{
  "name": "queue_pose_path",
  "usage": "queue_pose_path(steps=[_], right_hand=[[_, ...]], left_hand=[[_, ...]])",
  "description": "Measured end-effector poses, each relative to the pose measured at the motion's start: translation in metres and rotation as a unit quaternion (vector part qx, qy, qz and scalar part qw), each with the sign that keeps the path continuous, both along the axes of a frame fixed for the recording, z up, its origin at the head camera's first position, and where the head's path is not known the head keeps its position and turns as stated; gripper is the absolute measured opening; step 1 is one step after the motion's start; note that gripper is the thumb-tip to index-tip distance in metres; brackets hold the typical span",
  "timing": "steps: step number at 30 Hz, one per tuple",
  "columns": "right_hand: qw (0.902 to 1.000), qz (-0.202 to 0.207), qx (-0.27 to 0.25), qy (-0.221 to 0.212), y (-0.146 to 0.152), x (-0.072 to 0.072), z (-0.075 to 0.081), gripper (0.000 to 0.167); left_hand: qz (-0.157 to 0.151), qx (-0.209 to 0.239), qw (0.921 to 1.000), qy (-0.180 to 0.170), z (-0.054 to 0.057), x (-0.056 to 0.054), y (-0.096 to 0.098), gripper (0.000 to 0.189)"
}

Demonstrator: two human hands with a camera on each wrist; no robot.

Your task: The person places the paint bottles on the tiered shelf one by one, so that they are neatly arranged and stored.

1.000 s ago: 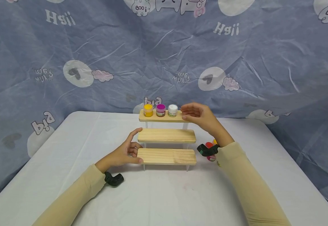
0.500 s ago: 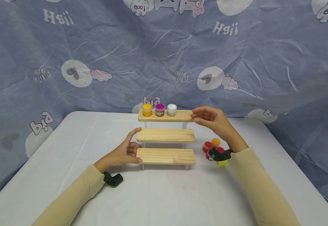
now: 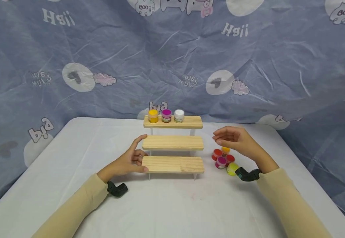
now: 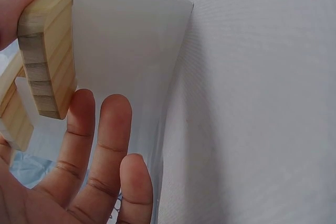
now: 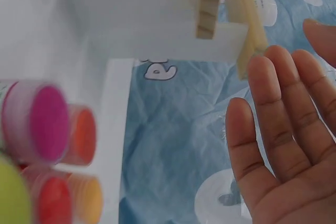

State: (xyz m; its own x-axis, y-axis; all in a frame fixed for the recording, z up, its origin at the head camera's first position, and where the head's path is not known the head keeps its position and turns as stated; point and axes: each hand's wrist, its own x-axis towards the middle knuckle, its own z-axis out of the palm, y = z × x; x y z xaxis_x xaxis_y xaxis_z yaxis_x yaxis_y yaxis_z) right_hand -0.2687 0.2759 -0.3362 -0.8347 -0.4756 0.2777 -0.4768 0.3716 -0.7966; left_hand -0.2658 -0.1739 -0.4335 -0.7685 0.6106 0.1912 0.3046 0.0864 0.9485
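A three-step wooden shelf (image 3: 173, 143) stands mid-table. On its top step sit a yellow jar (image 3: 153, 116), a magenta jar (image 3: 166, 115) and a white jar (image 3: 179, 115). My left hand (image 3: 131, 160) steadies the shelf's left end, thumb on the lowest board (image 4: 44, 45), index finger by the middle board. My right hand (image 3: 235, 138) hovers open and empty over a cluster of small paint jars (image 3: 223, 159) on the table right of the shelf. The right wrist view shows those jars (image 5: 44, 150) blurred at left and the relaxed fingers (image 5: 278, 129) at right.
A white cloth covers the table (image 3: 172, 205). A blue patterned backdrop (image 3: 172, 59) hangs behind and drapes around the table's sides. The shelf's translucent side panel (image 4: 131, 61) fills the left wrist view.
My right hand has drawn away from the top step's right end, moving right and down to above the loose jars. The left hand has stayed on the shelf.
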Motion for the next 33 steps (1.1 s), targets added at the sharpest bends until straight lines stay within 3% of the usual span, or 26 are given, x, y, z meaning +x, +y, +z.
queue_pose_path(steps=[17, 27, 33], right_hand=[[0.9963, 0.020, 0.084, -0.010, 0.046, 0.017, -0.027, 0.024], [0.9947, 0.015, 0.102, 0.003, 0.070, 0.022, -0.043, 0.023], [0.9934, 0.050, 0.097, -0.035, 0.084, 0.021, -0.049, 0.031]], left_hand=[[0.001, 0.001, 1.0000, -0.002, 0.000, 0.001, 0.001, 0.123], [-0.001, 0.009, 0.9999, -0.005, 0.000, 0.000, 0.001, 0.124], [-0.004, 0.010, 0.9999, -0.003, -0.001, -0.001, 0.000, 0.124]])
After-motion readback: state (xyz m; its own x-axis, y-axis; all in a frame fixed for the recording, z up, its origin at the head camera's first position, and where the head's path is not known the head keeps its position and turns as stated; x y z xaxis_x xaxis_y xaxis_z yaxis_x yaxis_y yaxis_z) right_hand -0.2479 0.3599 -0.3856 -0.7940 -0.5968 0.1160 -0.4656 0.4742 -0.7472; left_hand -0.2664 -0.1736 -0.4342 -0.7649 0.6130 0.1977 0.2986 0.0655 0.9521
